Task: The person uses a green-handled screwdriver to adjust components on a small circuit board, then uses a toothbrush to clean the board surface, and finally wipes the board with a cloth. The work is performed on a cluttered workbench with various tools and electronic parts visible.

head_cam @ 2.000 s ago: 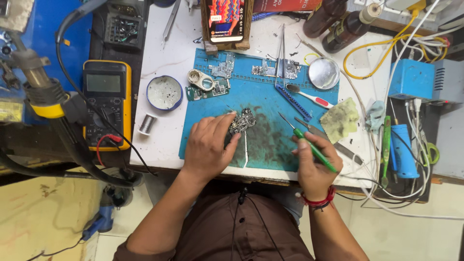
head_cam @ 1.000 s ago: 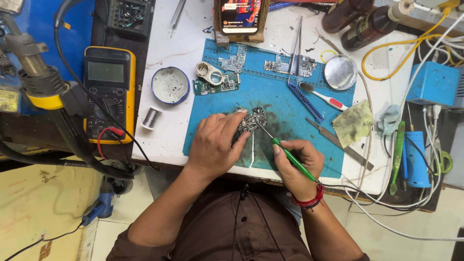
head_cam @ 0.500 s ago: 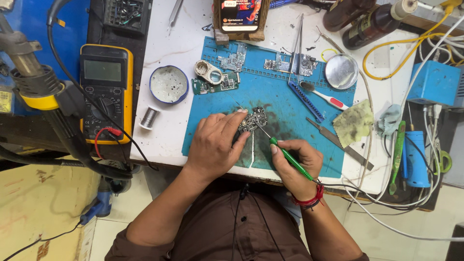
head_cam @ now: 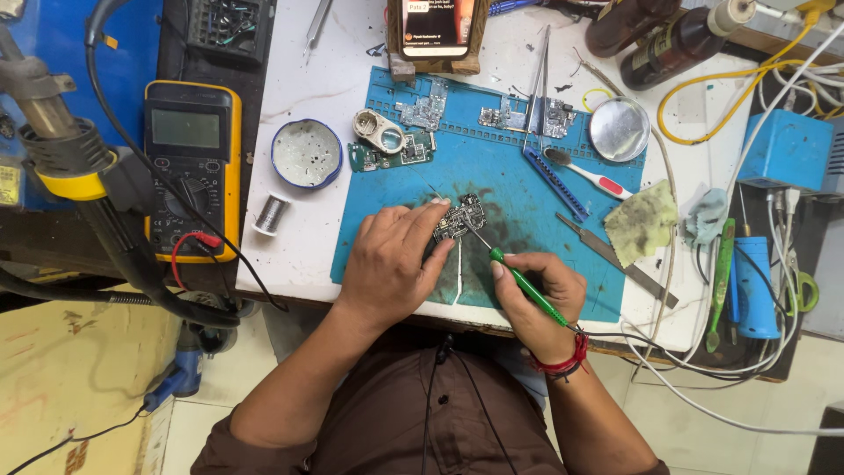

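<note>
**Bench record: circuit board under the iron, work in progress**

Item 1: small dark populated circuit board (head_cam: 460,217), lying near the middle of the teal rubber work mat (head_cam: 519,185) on the white table (head_cam: 303,79). The left hand (head_cam: 387,264) presses its fingertips on the board's left edge, grip narrow, pinning it flat. The right hand (head_cam: 534,295) has its grip closed on a green-handled soldering iron (head_cam: 526,286), whose tip touches the board's right side. Judged state: the joint work appears mid-way; the board is bare and out of any casing, so reassembly is not yet done.

Count on the mat's upper part: 3 further board pieces, 1 green (head_cam: 391,154) and 2 silver-shielded (head_cam: 424,112) (head_cam: 527,116); 1 white camera-frame part (head_cam: 380,130); 1 pair of steel tweezers (head_cam: 538,75); 1 blue ruler-like tool (head_cam: 556,183); 1 red-and-white toothbrush (head_cam: 587,173).

Off the mat: 1 round blue-rimmed tin (head_cam: 306,153), 1 solder spool (head_cam: 272,214), 1 round metal lid (head_cam: 619,128), 1 yellow multimeter (head_cam: 191,167), 1 phone on a stand (head_cam: 438,26), 2 brown bottles (head_cam: 668,35), 1 yellowish cloth (head_cam: 640,222).
</note>
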